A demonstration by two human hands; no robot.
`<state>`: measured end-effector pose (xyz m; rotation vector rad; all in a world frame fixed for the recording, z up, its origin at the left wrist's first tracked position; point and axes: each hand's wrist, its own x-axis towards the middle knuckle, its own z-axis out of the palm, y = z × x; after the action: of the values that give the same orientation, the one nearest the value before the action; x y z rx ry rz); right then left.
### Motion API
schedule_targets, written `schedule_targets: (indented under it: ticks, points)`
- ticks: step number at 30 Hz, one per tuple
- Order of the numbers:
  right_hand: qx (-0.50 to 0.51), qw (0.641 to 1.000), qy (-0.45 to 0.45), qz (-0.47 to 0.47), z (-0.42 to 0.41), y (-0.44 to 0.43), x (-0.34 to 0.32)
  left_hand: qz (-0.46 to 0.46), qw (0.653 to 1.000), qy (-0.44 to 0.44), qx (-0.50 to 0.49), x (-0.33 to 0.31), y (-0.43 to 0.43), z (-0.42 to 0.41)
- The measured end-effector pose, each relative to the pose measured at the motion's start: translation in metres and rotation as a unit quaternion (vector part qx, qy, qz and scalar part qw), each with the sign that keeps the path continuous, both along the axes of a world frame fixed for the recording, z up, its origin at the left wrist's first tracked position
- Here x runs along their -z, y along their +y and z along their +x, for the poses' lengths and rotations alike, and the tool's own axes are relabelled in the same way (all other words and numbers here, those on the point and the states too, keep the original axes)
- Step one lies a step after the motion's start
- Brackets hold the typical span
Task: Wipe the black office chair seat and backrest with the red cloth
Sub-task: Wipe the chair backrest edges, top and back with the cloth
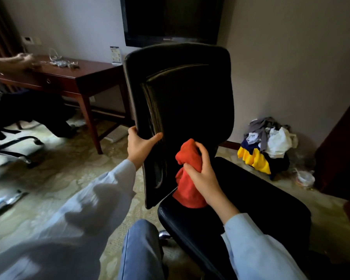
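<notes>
Overall: the room was dim and muted.
Source: soft daylight came from the left, brightest on the carpet (69, 158) there.
Shadows: the backrest (190, 93) and seat (261, 203) were near-black, detail lost.
Glare: thin highlights ran along the backrest's left edge.
Blur: another person's hand (23, 58) at far left was motion-smeared.
Distortion: wide-angle bending curved the frame's edges.

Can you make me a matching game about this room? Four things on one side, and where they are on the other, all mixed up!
1 red cloth
2 left hand
3 pile of clothes
4 dark screen

A mounted on the wall
B gripped by the right hand
C heaped on the carpet
D holding the backrest edge

Pairs: 1-B, 2-D, 3-C, 4-A
</notes>
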<state>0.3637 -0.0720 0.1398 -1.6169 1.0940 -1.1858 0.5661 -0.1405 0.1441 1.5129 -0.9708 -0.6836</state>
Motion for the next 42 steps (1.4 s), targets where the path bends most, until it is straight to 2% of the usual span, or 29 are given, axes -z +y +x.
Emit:
schedule_targets:
  ticks: [3, 5, 11, 16, 19, 22, 27, 34, 42]
  points:
    - [0.004, 1.000, 0.003, -0.031, 0.002, 0.001, -0.015, -0.016, 0.999, -0.034, 0.010, -0.002, 0.035, -0.005]
    - [0.002, 0.999, 0.000, -0.047, 0.006, 0.003, -0.026, -0.042, 0.998, -0.018, 0.042, -0.011, 0.056, -0.003]
    - [-0.005, 0.989, 0.004, -0.149, 0.023, 0.004, -0.077, -0.186, 0.979, -0.050, 0.070, -0.074, 0.077, 0.000]
    - [-0.010, 0.964, 0.095, -0.247, 0.035, -0.002, -0.109, -0.218, 0.967, -0.129, -0.001, -0.068, 0.076, -0.005]
    - [-0.002, 0.944, 0.152, -0.293, 0.048, -0.018, -0.119, -0.241, 0.959, -0.148, -0.026, -0.065, 0.075, -0.010]
    - [-0.009, 0.928, 0.201, -0.312, 0.059, -0.025, -0.116, -0.275, 0.950, -0.147, -0.033, -0.060, 0.076, -0.014]
    - [-0.021, 0.934, 0.145, -0.327, 0.063, -0.027, -0.106, -0.340, 0.929, -0.141, -0.053, -0.059, 0.074, -0.018]
    - [0.003, 0.914, 0.122, -0.387, 0.065, -0.037, -0.092, -0.350, 0.923, -0.137, -0.083, -0.052, 0.069, -0.020]
    - [0.006, 0.862, 0.262, -0.434, 0.024, -0.032, -0.048, -0.354, 0.921, -0.135, -0.092, -0.053, 0.069, -0.024]
